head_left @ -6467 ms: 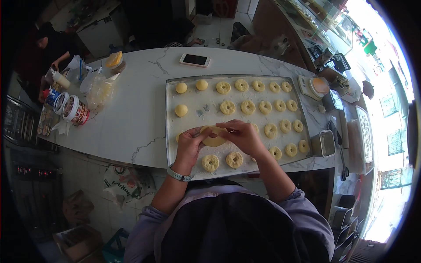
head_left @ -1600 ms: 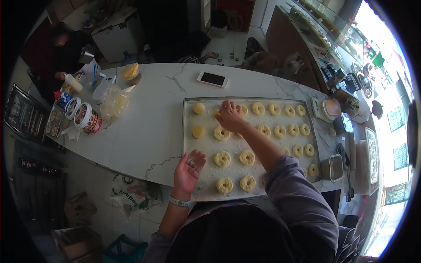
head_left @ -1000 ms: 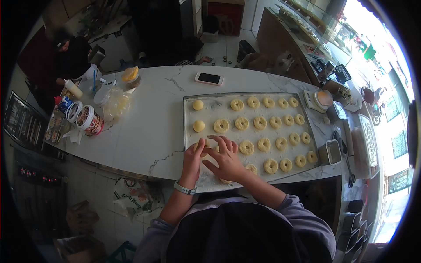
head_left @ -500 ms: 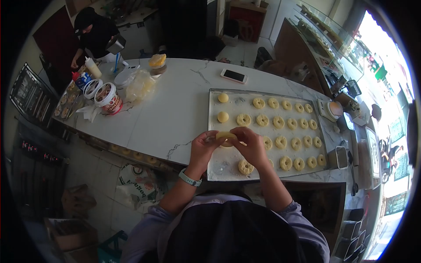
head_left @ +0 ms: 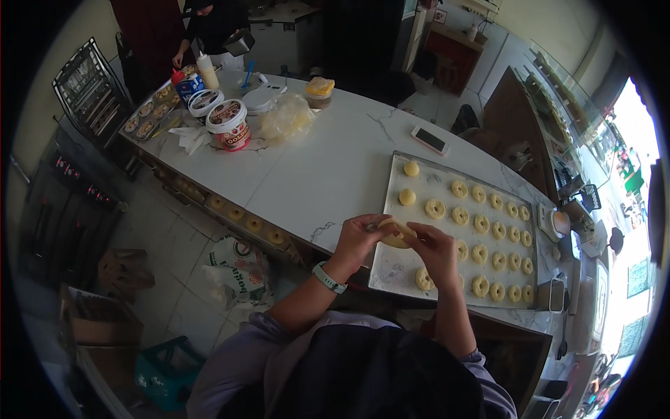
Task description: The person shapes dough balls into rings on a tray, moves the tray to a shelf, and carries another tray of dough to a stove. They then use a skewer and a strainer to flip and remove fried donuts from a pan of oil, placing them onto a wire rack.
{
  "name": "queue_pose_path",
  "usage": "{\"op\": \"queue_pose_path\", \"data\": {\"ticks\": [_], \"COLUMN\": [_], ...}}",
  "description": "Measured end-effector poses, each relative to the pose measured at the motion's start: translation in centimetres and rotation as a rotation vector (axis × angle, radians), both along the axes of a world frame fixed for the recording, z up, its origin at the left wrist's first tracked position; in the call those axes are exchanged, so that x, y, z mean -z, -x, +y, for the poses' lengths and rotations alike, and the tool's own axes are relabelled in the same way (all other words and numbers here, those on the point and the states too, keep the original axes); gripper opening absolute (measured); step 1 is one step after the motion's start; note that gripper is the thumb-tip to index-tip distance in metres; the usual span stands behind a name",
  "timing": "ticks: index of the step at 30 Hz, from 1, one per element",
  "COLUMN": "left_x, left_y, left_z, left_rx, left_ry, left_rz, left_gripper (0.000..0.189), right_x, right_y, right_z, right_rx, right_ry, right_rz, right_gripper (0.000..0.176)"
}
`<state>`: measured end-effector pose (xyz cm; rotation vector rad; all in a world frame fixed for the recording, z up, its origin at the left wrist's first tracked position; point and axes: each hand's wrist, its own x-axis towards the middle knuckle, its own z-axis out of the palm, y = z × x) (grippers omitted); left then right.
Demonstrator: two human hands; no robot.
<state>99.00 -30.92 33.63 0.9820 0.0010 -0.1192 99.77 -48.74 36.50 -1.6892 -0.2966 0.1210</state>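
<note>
Between my two hands is a pale ring of doughnut dough (head_left: 398,241), held up over the near left part of a baking tray (head_left: 391,278). My left hand (head_left: 357,243) pinches its left side, and my right hand (head_left: 435,253) grips its right side; both are closed on it. Several rows of dough rings (head_left: 481,223) lie on the floured tray to the right. Two round dough balls (head_left: 407,197) rest at the tray's left edge, beyond my hands. Just below my right hand, one ring (head_left: 424,278) is partly covered.
A phone (head_left: 430,140) lies behind the tray. Farther left on the marble table (head_left: 300,188) stand a tub (head_left: 228,124), a plastic bag (head_left: 287,117) and a squeeze bottle (head_left: 207,70). A co-worker (head_left: 213,35) is at the far left end. A metal container (head_left: 551,295) borders the tray's right side.
My view has turned left, so the table and tray appear shifted right and tilted. The dough ring stays in both hands, which now hold it at a slant.
</note>
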Motion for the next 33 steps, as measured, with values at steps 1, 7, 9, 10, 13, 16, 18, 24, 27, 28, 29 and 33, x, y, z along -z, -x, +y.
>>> {"op": "queue_pose_path", "data": {"ticks": [1,7,9,10,13,16,18,24,27,28,29,33], "left_x": [0.0,-0.4,-0.4,-0.2,0.4,-0.1,0.1,-0.4,0.2,0.4,0.3,-0.4], "left_y": [0.2,0.7,0.7,0.8,0.8,0.8,0.9,0.7,0.6,0.5,0.5,0.4], "left_z": [0.1,0.2,0.3,0.3,0.1,0.4,0.3,0.1,0.1,0.0,-0.1,-0.6], "left_rx": [-0.010,-0.037,0.017,0.046,0.096,-0.024,0.092,0.063,0.182,0.245,0.196,0.109], "left_ry": [0.034,-0.051,-0.020,-0.005,-0.046,0.018,0.011,0.002,0.003,-0.015,-0.004,0.030], "left_rz": [-0.015,0.023,0.040,0.052,0.008,0.000,0.051,0.026,0.035,0.043,0.058,0.103], "left_gripper": [0.024,0.024,0.023,0.023,0.022,0.021,0.021,0.023,0.022,0.022,0.021,0.021], "right_x": [-0.9,-1.0,-1.1,-1.4,-1.3,-1.5,-1.4,-0.3,-1.1,-1.0,-0.9,-1.5], "right_y": [0.0,1.1,1.1,1.0,2.0,1.5,1.6,1.7,1.6,1.8,2.0,1.4], "right_z": [-0.1,0.9,0.7,0.8,1.5,0.7,0.4,-0.1,0.0,0.0,0.1,-1.0], "right_rx": [0.026,0.006,0.021,0.047,0.046,0.047,0.053,0.085,0.124,0.086,0.046,0.044], "right_ry": [0.030,-0.010,-0.032,-0.012,0.026,0.018,-0.004,-0.005,-0.005,-0.019,-0.035,-0.006], "right_rz": [0.008,-0.018,0.039,0.020,-0.047,0.020,0.048,0.080,0.016,0.013,0.005,0.044], "right_gripper": [0.028,0.023,0.023,0.024,0.024,0.025,0.026,0.023,0.024,0.024,0.024,0.025]}}
